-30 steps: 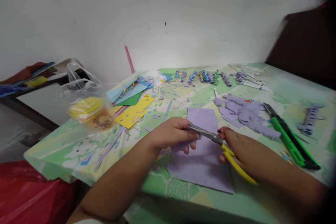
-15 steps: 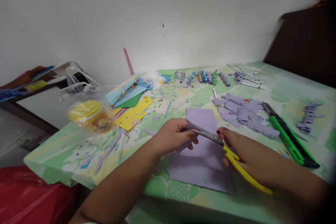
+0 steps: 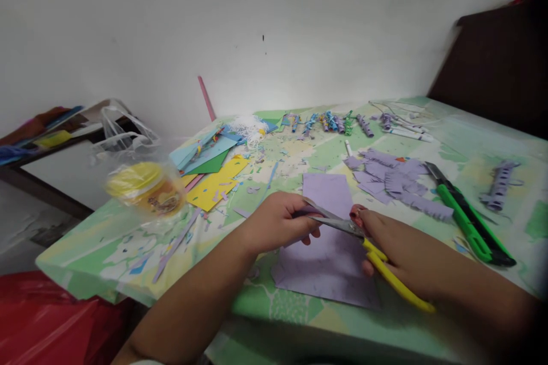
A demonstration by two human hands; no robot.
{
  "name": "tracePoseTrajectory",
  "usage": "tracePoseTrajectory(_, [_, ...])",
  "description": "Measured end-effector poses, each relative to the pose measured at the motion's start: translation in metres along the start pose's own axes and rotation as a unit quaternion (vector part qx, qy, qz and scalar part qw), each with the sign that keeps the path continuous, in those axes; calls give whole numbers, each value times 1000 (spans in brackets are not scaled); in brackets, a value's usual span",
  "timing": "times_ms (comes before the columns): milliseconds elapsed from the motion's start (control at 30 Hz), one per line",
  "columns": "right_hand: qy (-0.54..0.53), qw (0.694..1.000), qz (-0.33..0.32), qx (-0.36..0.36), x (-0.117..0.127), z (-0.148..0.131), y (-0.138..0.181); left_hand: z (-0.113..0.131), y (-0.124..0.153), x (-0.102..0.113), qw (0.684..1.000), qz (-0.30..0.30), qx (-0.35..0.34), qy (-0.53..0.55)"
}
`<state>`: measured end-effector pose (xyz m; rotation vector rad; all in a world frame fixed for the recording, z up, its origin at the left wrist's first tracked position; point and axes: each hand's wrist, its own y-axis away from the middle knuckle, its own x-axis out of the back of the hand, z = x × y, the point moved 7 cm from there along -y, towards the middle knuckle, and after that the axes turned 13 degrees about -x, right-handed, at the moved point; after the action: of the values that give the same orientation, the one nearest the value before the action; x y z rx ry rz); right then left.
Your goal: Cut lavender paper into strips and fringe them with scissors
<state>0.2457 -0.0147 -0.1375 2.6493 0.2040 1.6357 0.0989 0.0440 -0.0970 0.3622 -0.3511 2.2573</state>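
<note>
My right hand is closed on a pair of scissors with yellow handles, its metal blades spread a little and pointing left. My left hand pinches a small piece of purple paper at the blade tips; most of that piece is hidden by the fingers. Below both hands a larger purple paper sheet lies flat near the table's front edge. Fringed purple paper strips are heaped just beyond my right hand.
A green and black box cutter lies on the right, its blade out. Left stands a bagged tub with a yellow lid, near yellow paper. Several rolled paper pieces and white string lie at the back of the patterned tablecloth.
The scissor blades have opened slightly wider at the paper in my left hand. Both hands stay almost in place while the view shifts a little.
</note>
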Motion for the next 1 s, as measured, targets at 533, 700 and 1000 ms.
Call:
tracePoseTrajectory(533, [24, 999, 19, -15, -5, 1, -7, 1, 2, -3, 999, -18, 32, 27])
tracePoseTrajectory(700, [31, 999, 33, -8, 0, 5, -5, -3, 3, -3, 994, -13, 49, 95])
tracePoseTrajectory(1000, [-4, 1000, 16, -14, 1, 8, -5, -4, 1, 9, 996, 59, 4, 67])
